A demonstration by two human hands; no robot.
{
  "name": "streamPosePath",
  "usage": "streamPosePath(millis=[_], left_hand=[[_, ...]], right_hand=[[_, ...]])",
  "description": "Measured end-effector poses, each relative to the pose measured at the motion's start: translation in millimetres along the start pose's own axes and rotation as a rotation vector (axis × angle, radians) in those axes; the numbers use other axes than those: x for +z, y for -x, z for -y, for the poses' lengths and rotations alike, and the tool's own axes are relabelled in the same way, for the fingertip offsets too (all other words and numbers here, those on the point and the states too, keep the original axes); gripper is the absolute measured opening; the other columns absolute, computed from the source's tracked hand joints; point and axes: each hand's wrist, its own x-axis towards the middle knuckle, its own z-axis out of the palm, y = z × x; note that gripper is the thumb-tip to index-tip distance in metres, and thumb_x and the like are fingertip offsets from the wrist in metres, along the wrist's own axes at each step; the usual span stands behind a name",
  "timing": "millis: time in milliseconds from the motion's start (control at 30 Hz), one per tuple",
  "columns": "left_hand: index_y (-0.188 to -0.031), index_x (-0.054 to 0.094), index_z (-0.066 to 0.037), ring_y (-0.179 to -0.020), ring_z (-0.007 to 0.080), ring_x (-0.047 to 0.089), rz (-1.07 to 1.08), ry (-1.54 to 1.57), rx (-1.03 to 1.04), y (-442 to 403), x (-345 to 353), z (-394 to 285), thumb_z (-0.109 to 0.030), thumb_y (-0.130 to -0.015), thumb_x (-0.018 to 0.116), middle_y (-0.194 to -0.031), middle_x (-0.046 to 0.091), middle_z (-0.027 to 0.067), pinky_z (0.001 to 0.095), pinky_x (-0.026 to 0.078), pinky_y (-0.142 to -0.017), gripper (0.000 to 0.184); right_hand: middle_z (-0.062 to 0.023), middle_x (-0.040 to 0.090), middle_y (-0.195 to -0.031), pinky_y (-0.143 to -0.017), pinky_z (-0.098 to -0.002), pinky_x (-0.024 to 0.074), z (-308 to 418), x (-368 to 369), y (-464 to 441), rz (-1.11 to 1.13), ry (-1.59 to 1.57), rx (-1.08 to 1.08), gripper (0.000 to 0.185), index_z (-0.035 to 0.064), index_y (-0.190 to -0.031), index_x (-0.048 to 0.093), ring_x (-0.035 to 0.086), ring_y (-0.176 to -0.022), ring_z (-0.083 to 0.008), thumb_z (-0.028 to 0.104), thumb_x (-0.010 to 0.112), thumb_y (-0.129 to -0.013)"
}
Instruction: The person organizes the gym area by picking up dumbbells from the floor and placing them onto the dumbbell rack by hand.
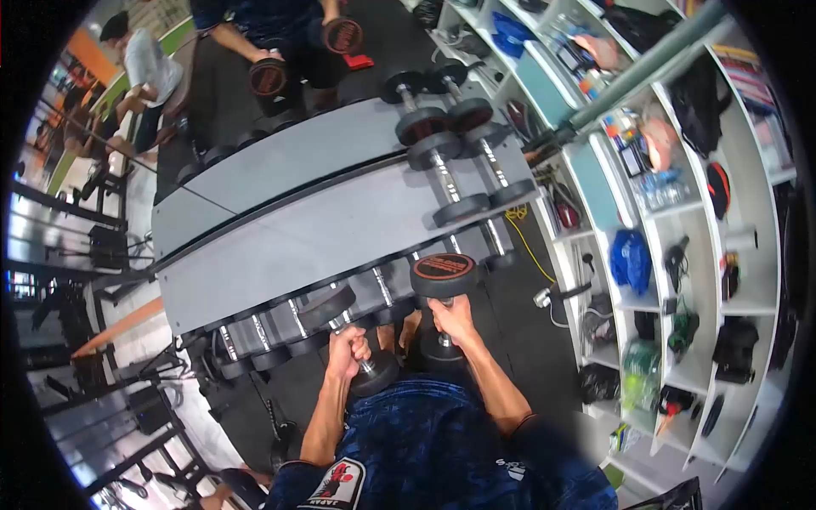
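Note:
My left hand (348, 351) is wrapped round the handle of a black dumbbell (327, 306), held upright-tilted in front of my torso. On the right, my right hand (453, 319) grips a second black dumbbell (444, 274), whose upper end carries a red-marked disc. Both dumbbells are in front of the grey rack (280, 255), where more dumbbells with chrome handles lie along the near edge. Two dumbbells (444, 177) rest on the rack's top at its right end.
White shelves (671, 221) with bags and bottles stand on the right. A mirror behind the rack reflects a person (255, 25) holding dumbbells and another person (144, 68) seated. Gym equipment (110, 408) stands at the left. A yellow cord (531, 246) lies on the floor.

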Motion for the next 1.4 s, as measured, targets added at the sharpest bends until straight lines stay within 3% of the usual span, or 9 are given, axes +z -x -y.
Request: streamPosePath(millis=[67, 300, 367, 500, 833, 933, 1033, 1267, 1400], left_hand=[[-0.059, 0.041, -0.009, -0.034, 0.0128, 0.036, -0.033, 0.026, 0.052, 2, 4, 4, -0.005, -0.077, 0.058, -0.046, 0.036, 0.0011, 0.0303, 0.034, -0.037, 0.025], [-0.063, 0.042, -0.009, -0.034, 0.0124, 0.035, -0.214, 0.123, 0.125, 14, 6, 27, -0.003, -0.078, 0.057, -0.047, 0.036, 0.0014, 0.0298, 0.034, -0.037, 0.023], [-0.063, 0.042, -0.009, -0.035, 0.0123, 0.034, -0.282, 0.143, 0.141, 22, 3, 39, -0.003, -0.078, 0.057, -0.047, 0.035, 0.0014, 0.0299, 0.034, -0.037, 0.022], [-0.063, 0.042, -0.008, -0.036, 0.0128, 0.034, -0.370, 0.205, 0.185, 33, 2, 54, -0.004, -0.077, 0.057, -0.047, 0.034, 0.0016, 0.0298, 0.035, -0.038, 0.022], [-0.062, 0.042, -0.007, -0.036, 0.0129, 0.034, -0.506, 0.318, 0.264, 42, -2, 76, -0.001, -0.078, 0.056, -0.048, 0.036, 0.0025, 0.0301, 0.035, -0.037, 0.022], [-0.061, 0.042, -0.007, -0.036, 0.0128, 0.034, -0.526, 0.303, 0.237, 35, -1, 68, -0.001, -0.078, 0.056, -0.048, 0.035, 0.0024, 0.0302, 0.035, -0.037, 0.023], [-0.061, 0.042, -0.006, -0.036, 0.0125, 0.034, -0.524, 0.265, 0.217, 23, 0, 60, -0.002, -0.078, 0.056, -0.048, 0.035, 0.0022, 0.0300, 0.035, -0.037, 0.023], [-0.060, 0.042, -0.008, -0.035, 0.0119, 0.033, -0.423, 0.083, 0.155, -34, 20, -3, -0.006, -0.079, 0.057, -0.048, 0.034, 0.0004, 0.0289, 0.033, -0.035, 0.025], [-0.060, 0.042, -0.009, -0.035, 0.0122, 0.033, -0.371, -0.018, 0.112, -95, 27, -43, -0.007, -0.080, 0.057, -0.048, 0.033, 0.0003, 0.0305, 0.032, -0.035, 0.025]], right_hand=[[-0.0026, 0.053, -0.053, -0.035, -0.0286, 0.0367, 12, 9, -34, 0.014, 0.018, 0.002, 0.017, -0.0015, -0.075, 0.057, 0.047, -0.039, -0.0103, 0.012, 0.064, -0.081], [-0.0056, 0.054, -0.052, -0.036, -0.0322, 0.0378, 51, 41, -162, 0.109, 0.158, -0.114, 0.020, -0.0016, -0.074, 0.057, 0.049, -0.038, -0.0136, 0.017, 0.063, -0.081], [-0.0014, 0.047, -0.050, -0.034, -0.0296, 0.0321, 71, 56, -185, 0.102, 0.145, -0.084, 0.021, 0.0018, -0.066, 0.052, 0.043, -0.037, -0.0101, 0.011, 0.061, -0.083], [-0.0008, 0.044, -0.049, -0.033, -0.0298, 0.0326, 74, 76, -234, 0.153, 0.146, 0.013, 0.023, 0.0041, -0.062, 0.049, 0.041, -0.037, -0.0101, 0.009, 0.061, -0.082], [-0.0008, 0.044, -0.054, -0.032, -0.0297, 0.0340, 42, 88, -302, 0.195, 0.218, 0.143, 0.017, 0.0051, -0.071, 0.049, 0.042, -0.039, -0.0112, 0.008, 0.061, -0.081], [-0.0006, 0.044, -0.053, -0.032, -0.0294, 0.0336, 43, 86, -313, 0.189, 0.194, 0.202, 0.017, 0.0069, -0.070, 0.048, 0.041, -0.038, -0.0106, 0.008, 0.061, -0.081], [-0.0066, 0.049, -0.055, -0.032, -0.0333, 0.0355, 36, 86, -323, 0.204, 0.152, 0.200, 0.018, 0.0009, -0.067, 0.050, 0.047, -0.039, -0.0154, 0.008, 0.063, -0.077], [-0.0027, 0.046, -0.053, -0.033, -0.0313, 0.0358, 46, 90, -319, 0.129, 0.148, 0.326, 0.013, 0.0047, -0.069, 0.052, 0.042, -0.039, -0.0124, 0.010, 0.061, -0.077], [-0.0049, 0.048, -0.053, -0.034, -0.0324, 0.0371, 47, 97, -322, 0.044, 0.265, 0.333, 0.014, 0.0019, -0.066, 0.054, 0.045, -0.040, -0.0145, 0.010, 0.061, -0.074]])
